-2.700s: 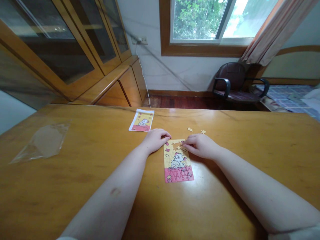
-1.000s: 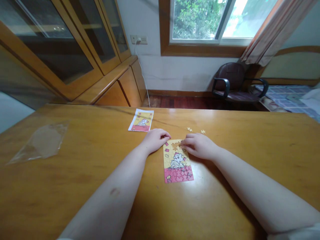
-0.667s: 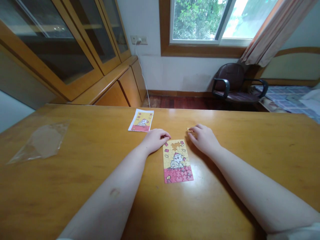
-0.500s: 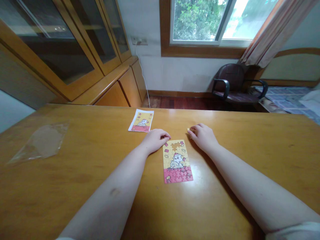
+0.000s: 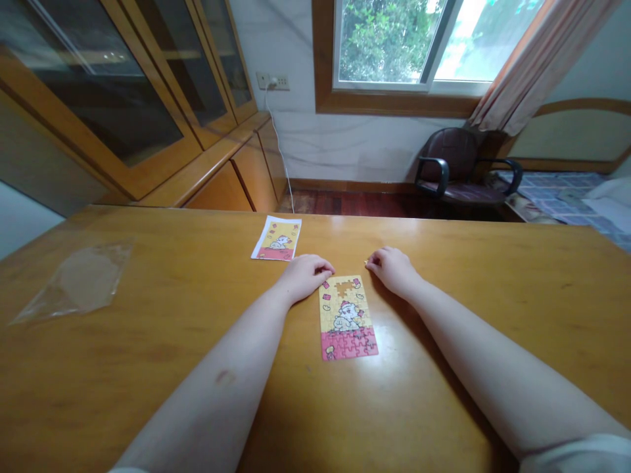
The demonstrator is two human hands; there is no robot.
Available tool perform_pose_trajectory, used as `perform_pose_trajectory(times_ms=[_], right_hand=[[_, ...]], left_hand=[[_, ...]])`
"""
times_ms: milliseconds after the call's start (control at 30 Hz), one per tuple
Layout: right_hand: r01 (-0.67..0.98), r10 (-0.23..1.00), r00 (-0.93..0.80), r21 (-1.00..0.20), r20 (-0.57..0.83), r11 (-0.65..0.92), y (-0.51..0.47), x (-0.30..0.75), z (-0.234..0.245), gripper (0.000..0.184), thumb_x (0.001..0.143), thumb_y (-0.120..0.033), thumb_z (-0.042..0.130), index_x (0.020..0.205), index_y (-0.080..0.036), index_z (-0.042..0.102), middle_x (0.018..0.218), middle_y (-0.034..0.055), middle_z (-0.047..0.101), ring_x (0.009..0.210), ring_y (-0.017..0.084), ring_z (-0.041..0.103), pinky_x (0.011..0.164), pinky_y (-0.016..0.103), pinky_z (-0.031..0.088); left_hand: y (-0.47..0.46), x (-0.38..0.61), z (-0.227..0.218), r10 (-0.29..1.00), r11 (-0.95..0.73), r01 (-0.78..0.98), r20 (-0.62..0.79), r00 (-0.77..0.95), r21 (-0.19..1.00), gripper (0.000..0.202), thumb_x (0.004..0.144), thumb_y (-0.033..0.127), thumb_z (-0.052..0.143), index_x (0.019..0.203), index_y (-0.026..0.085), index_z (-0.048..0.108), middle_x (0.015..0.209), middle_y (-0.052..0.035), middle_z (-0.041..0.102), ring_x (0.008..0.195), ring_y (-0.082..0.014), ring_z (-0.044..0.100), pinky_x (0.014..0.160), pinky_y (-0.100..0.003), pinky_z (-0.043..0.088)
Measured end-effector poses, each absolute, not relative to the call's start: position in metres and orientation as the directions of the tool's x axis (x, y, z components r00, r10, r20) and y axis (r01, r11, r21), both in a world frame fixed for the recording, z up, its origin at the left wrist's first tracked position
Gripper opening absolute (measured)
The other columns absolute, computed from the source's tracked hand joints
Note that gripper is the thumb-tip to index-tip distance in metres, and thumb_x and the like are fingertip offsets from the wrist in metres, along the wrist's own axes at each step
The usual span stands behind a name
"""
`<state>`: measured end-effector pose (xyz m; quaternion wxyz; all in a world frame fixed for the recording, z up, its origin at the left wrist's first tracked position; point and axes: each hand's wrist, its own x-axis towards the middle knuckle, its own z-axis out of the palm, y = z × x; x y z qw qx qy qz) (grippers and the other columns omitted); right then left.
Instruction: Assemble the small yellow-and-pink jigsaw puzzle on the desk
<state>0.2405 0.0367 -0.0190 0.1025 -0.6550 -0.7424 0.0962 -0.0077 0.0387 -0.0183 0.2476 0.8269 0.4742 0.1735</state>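
A small jigsaw puzzle (image 5: 346,318) lies on the wooden table (image 5: 148,341), yellow on top, pink at the bottom, with a gap near its top edge. My left hand (image 5: 304,275) rests curled at the puzzle's top left corner, fingertips on the edge. My right hand (image 5: 393,269) sits just beyond the top right corner, fingers pinched on a small yellow puzzle piece (image 5: 367,263).
A printed reference picture (image 5: 277,238) of the puzzle lies farther back on the table. A clear plastic bag (image 5: 76,280) lies at the left. Beyond the table stand wooden cabinets (image 5: 148,98) with glass doors, a dark armchair (image 5: 458,167) and a window.
My right hand left the puzzle's top area, reached back to the loose pieces and pinched one. The piece it had been placing stays in the puzzle. My left hand has not moved.
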Motion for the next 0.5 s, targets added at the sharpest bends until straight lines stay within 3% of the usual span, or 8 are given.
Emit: perform_pose_trajectory(times_ms=[133, 233, 500], right_hand=[[0.973, 0.995, -0.088, -0.209, 0.052, 0.097, 0.031, 0.24, -0.012, 0.018, 0.085, -0.038, 0.064, 0.086, -0.021, 0.071, 0.098, 0.0083, 0.067, 0.095, 0.026, 0.058, 0.077, 0.035, 0.04], [0.981, 0.997, -0.081, -0.18, -0.004, 0.079, 0.03, 0.24, -0.007, 0.018, 0.086, -0.037, 0.063, 0.086, -0.021, 0.072, 0.097, 0.0086, 0.068, 0.094, 0.026, 0.059, 0.075, 0.035, 0.04], [0.973, 0.989, -0.118, -0.211, -0.089, 0.097, 0.032, 0.242, -0.009, 0.013, 0.083, -0.033, 0.065, 0.082, -0.021, 0.069, 0.095, 0.0076, 0.068, 0.091, 0.024, 0.061, 0.072, 0.032, 0.04]], left_hand=[[0.038, -0.007, -0.016, 0.871, -0.426, 0.701, 0.05, 0.489, 0.572, 0.018, 0.083, 0.026, 0.057, 0.087, 0.023, 0.074, 0.089, -0.0026, 0.072, 0.087, -0.019, 0.062, 0.078, -0.031, 0.046], [0.038, -0.006, -0.015, 0.87, -0.431, 0.696, 0.058, 0.49, 0.574, 0.018, 0.083, 0.026, 0.057, 0.087, 0.022, 0.074, 0.088, -0.0026, 0.072, 0.086, -0.0187, 0.063, 0.078, -0.031, 0.046], [0.038, -0.007, -0.018, 0.868, -0.437, 0.686, 0.071, 0.492, 0.581, 0.018, 0.083, 0.025, 0.056, 0.087, 0.022, 0.074, 0.088, -0.002, 0.072, 0.086, -0.0179, 0.063, 0.078, -0.03, 0.046]])
